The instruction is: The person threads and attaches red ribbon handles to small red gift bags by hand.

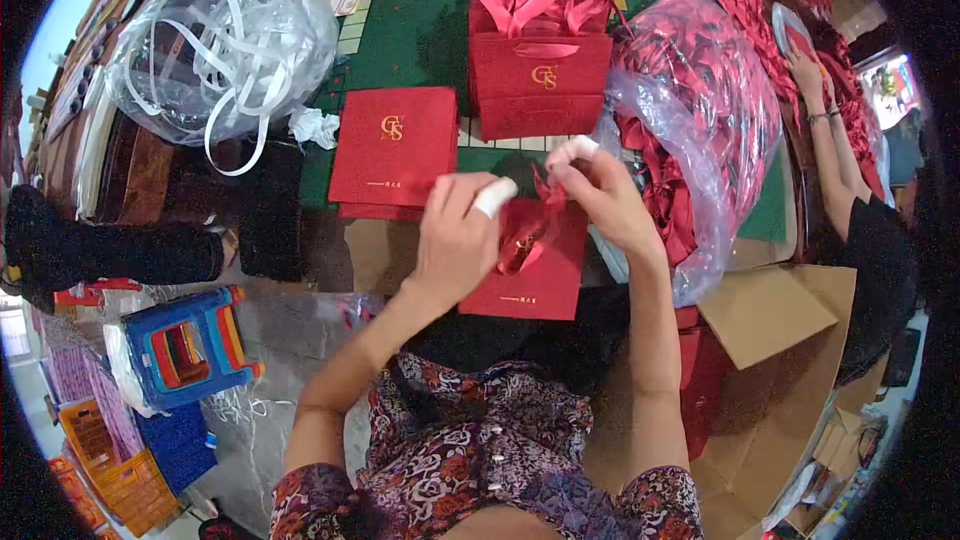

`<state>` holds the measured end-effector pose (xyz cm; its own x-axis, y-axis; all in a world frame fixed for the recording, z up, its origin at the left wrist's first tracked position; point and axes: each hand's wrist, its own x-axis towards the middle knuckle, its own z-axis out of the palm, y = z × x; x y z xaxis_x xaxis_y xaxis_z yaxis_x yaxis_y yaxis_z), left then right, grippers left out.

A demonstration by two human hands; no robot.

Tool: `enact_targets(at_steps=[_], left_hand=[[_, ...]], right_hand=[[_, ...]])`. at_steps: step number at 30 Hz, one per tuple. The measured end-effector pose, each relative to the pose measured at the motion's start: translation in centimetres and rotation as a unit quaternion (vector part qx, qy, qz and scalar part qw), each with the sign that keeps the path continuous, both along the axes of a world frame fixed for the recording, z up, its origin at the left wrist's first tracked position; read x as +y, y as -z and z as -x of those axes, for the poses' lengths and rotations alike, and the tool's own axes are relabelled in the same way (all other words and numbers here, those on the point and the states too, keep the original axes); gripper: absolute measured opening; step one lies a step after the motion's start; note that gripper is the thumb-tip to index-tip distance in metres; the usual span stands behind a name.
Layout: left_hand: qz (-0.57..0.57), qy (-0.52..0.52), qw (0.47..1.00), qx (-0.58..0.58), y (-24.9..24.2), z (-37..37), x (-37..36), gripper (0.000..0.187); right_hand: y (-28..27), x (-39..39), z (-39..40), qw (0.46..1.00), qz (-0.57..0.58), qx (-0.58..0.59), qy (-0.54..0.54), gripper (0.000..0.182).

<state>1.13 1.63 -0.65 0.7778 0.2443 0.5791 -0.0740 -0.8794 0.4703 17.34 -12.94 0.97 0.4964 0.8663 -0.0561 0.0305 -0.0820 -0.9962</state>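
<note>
A flat red gift bag (545, 280) with small gold print lies at the table's front edge, under my hands. Loops of red ribbon (549, 202) rise from its upper part, between my two hands. My right hand (608, 202) pinches the ribbon near its upper end. On the other side, my left hand (455, 240) has its fingers drawn together close to the ribbon; what lies between its fingertips is hidden. White wraps cover a fingertip on each hand. Left of the bag is a stack of flat red bags (393, 150) with a gold logo.
Behind stands an upright red bag (540, 85) stuffed with ribbons. A clear plastic sack of red ribbons (700, 130) sits right; a plastic bag with white straps (225, 50) lies left. A co-worker's hand (806, 78) reaches in right. Below are a cardboard box (780, 380) and plastic stools (185, 350).
</note>
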Motion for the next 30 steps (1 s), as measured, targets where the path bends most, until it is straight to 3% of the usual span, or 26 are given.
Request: enact_targets(at_steps=[4, 8, 15, 18, 21, 26, 30], left_hand=[[-0.110, -0.015, 0.981, 0.162, 0.3, 0.3, 1.0, 0.037], [-0.175, 0.011, 0.963, 0.206, 1.1, 0.1, 0.6, 0.038], [-0.083, 0.032, 0.986, 0.143, -0.4, -0.1, 0.4, 0.022], [-0.041, 0.040, 0.986, 0.157, -0.7, 0.0, 0.7, 0.023], [0.000, 0.043, 0.985, 0.165, -0.8, 0.0, 0.9, 0.022], [0.074, 0.056, 0.985, 0.146, -1.0, 0.1, 0.4, 0.013], [0.087, 0.058, 0.985, 0.140, -2.0, 0.2, 0.2, 0.010]], right_hand=[[-1.5, -1.6, 2.6, 0.997, 0.019, 0.001, 0.075, 0.006], [0.0, -2.1, 5.2, 0.995, 0.031, 0.009, 0.095, 0.007], [0.7, -2.5, 7.3, 0.982, 0.086, -0.119, 0.117, 0.009], [-2.2, -4.0, 8.0, 0.990, -0.022, -0.088, 0.108, 0.008], [-4.6, -5.6, 9.0, 0.992, -0.051, 0.052, 0.101, 0.011], [-2.8, -4.9, 9.7, 0.987, 0.044, 0.048, 0.147, 0.009], [-0.7, -3.0, 9.7, 0.967, 0.054, -0.114, 0.221, 0.010]])
